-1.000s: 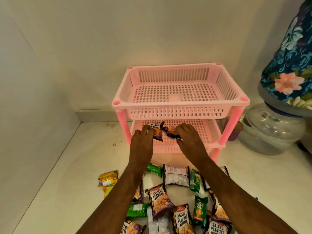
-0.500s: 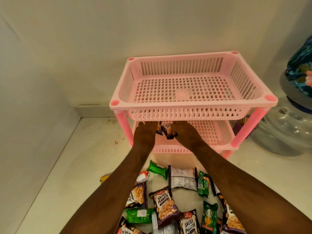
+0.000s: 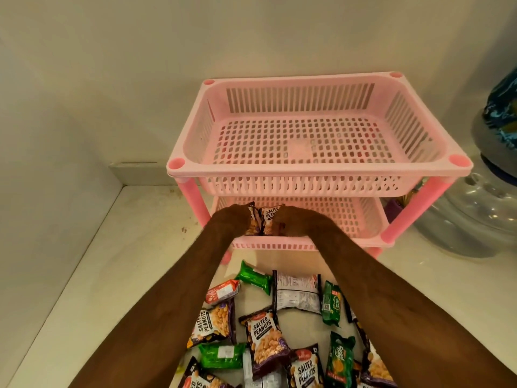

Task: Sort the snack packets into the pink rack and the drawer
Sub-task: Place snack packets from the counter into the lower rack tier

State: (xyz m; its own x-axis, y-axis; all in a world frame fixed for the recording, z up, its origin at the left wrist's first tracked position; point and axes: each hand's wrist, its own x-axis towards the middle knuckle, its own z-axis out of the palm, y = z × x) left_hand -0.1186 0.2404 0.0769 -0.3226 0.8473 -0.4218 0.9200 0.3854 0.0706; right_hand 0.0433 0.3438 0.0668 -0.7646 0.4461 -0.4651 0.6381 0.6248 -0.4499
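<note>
A pink rack [image 3: 319,175] with perforated tiers stands against the wall; its top tier holds nothing. Both hands reach into the middle tier [image 3: 361,228] at its front left. My left hand [image 3: 230,222] holds one salted peanuts packet [image 3: 253,224] upright. My right hand [image 3: 296,221] holds a second salted peanuts packet [image 3: 270,219] right beside the first. The two packets touch. On the floor in front lies a heap of packets: salted peanuts [image 3: 264,341], green ones [image 3: 254,277] and a red one [image 3: 222,289].
A white wall [image 3: 56,163] closes the left side. A large clear water jar [image 3: 475,219] under a floral cloth [image 3: 503,116] stands right of the rack. A small purple pot [image 3: 396,207] sits behind the rack's right leg. Bare white floor [image 3: 112,275] lies left of the packets.
The camera came closer and lower. Both hands pushed further under the top tier, and the two peanut packets now stand upright side by side in the middle tier.
</note>
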